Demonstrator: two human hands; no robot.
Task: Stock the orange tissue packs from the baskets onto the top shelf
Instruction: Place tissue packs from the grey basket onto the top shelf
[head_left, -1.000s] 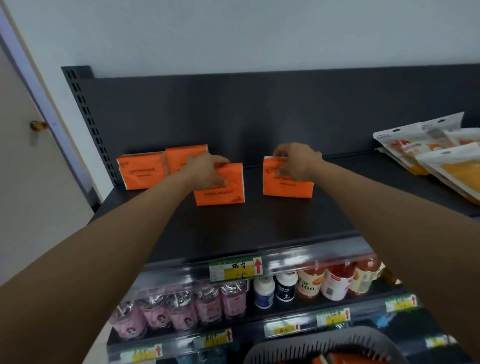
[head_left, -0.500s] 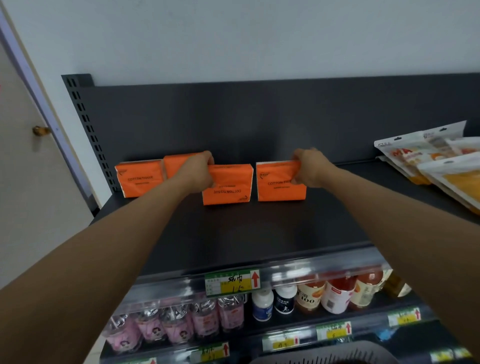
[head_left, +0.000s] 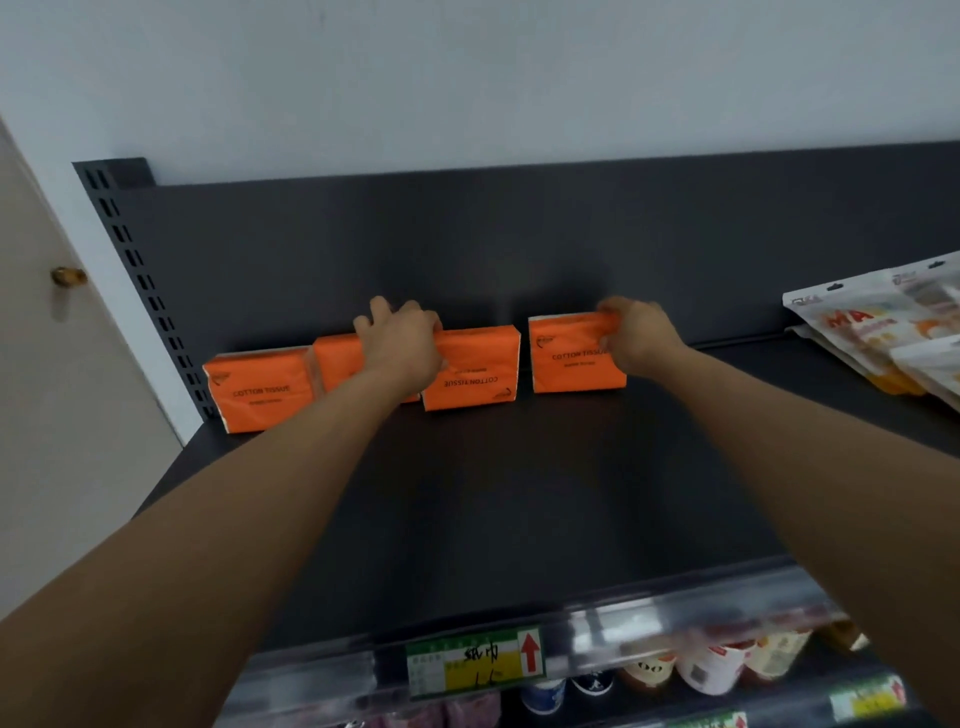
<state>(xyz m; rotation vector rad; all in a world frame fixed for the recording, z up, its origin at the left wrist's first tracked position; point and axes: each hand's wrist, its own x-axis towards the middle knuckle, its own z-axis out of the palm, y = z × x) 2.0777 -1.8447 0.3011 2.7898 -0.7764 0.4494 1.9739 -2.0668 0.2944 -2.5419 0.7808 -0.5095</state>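
Several orange tissue packs stand in a row against the back panel of the dark top shelf (head_left: 519, 493). My left hand (head_left: 402, 345) grips the top left corner of the third pack (head_left: 475, 371), whose print is upside down. My right hand (head_left: 636, 332) grips the top right corner of the fourth pack (head_left: 566, 358). A narrow gap separates these two packs. The leftmost pack (head_left: 260, 389) stands free, and the second pack (head_left: 337, 361) is partly hidden behind my left wrist. No basket shows in this view.
Snack pouches (head_left: 883, 338) lie at the shelf's right end. A price tag (head_left: 475, 662) hangs on the shelf's front rail, with bottles (head_left: 711, 670) on the shelf below. A door with a brass knob (head_left: 67, 275) is at the left.
Both hands pushed their packs farther back toward the rear panel, into line with the two left packs. The view tilted up, so the lower shelves and the basket dropped out of sight.
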